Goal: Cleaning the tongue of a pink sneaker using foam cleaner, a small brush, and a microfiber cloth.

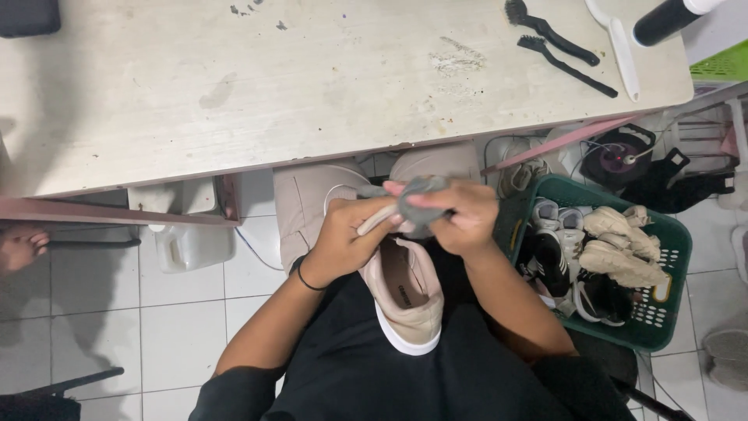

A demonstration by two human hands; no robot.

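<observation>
Pale table (234, 93) above, green basket (662, 312) of shoes at right. Pink sneaker (405, 292) on lap, L hand (343, 245) gripping its front, R hand (460, 214) clenched on grey cloth (425, 199). Risk: shoe could slide off lap if L hand's hold loosens w/ hard rubbing.

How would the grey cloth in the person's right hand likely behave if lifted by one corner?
The grey cloth looks bunched under the right hand, so it would probably hang limp. It seems thin and likely light. Pressed against the pink shoe, it appears to mould rather than spring back.
</observation>
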